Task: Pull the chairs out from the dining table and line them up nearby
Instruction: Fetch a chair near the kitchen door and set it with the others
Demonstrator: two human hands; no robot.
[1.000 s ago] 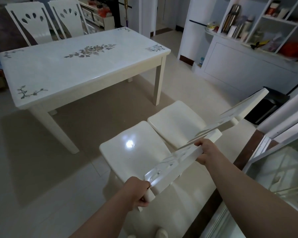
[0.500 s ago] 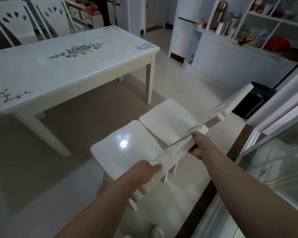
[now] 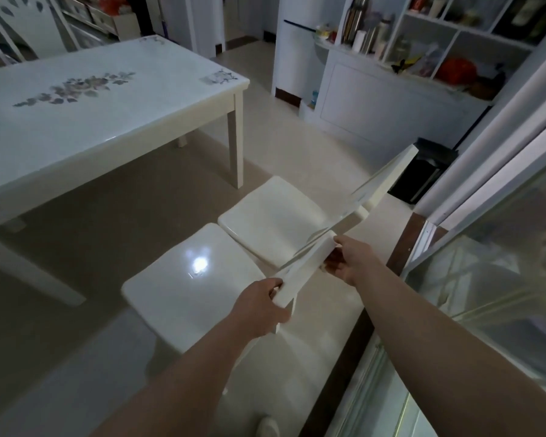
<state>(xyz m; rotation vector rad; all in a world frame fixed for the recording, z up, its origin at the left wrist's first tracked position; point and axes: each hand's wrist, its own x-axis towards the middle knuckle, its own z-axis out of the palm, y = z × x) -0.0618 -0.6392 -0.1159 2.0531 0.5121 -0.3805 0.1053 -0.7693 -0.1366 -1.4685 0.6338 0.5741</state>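
Two chairs (image 3: 196,279) abreast, right hand (image 3: 352,260) slid to backrest (image 3: 306,266) end

Near chair (image 3: 189,279): glossy white finish, smooth, mirrors a light spot.
Dining table (image 3: 108,127): smooth glossy top, flower print.
Floor (image 3: 85,222): polished tile.
Flasks (image 3: 352,17): shiny metal.
Sliding door (image 3: 501,279): clear glass.

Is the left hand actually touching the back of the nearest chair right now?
Touching. The head view shows the left hand gripping the lower end of the chair back, with its fingers wrapped over the edge.
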